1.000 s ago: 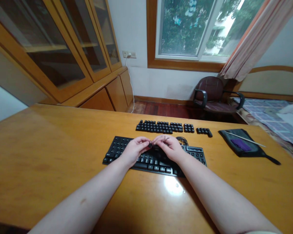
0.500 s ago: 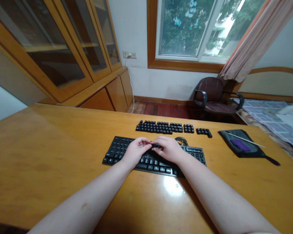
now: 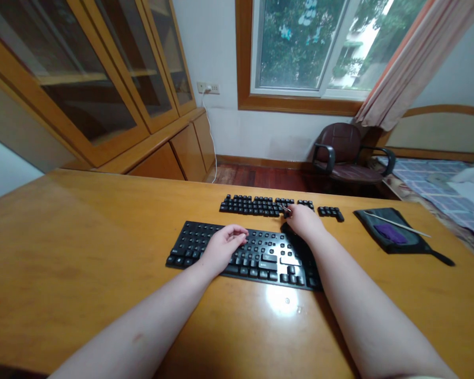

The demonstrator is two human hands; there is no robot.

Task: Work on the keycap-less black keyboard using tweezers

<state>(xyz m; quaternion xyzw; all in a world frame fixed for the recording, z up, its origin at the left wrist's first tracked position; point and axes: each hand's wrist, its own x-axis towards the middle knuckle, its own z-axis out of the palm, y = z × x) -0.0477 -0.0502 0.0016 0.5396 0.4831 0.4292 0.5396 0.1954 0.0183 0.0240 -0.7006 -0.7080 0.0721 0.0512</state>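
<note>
A black keyboard (image 3: pixel 256 271) lies on the wooden table, with many upper key positions stripped to their stems and keycaps still on along the front. My left hand (image 3: pixel 223 247) rests over its middle, fingers loosely curled, a small gap between thumb and fingertips and nothing visible there. My right hand (image 3: pixel 306 221) reaches beyond the keyboard's back edge, fingers pinched on a small thin metal tool (image 3: pixel 286 209) whose exact kind is unclear. The tool's tip is by the right part of the loose keycaps (image 3: pixel 248 206), laid out in rows. My right hand partly covers the small keycap group beside them.
Another keycap group (image 3: pixel 330 211) lies to the right. Beyond it is a dark pouch (image 3: pixel 405 215) with a purple cloth (image 3: pixel 389 233) and a thin pale stick (image 3: pixel 398 223) on top. A chair (image 3: pixel 339 150) stands past the table's far edge; a glass-door cabinet (image 3: pixel 118 79) is at left.
My right hand has left my left hand's fingertips and moved forward and right to the loose keycaps, bringing the metal tool into view. My left hand stays over the keyboard.
</note>
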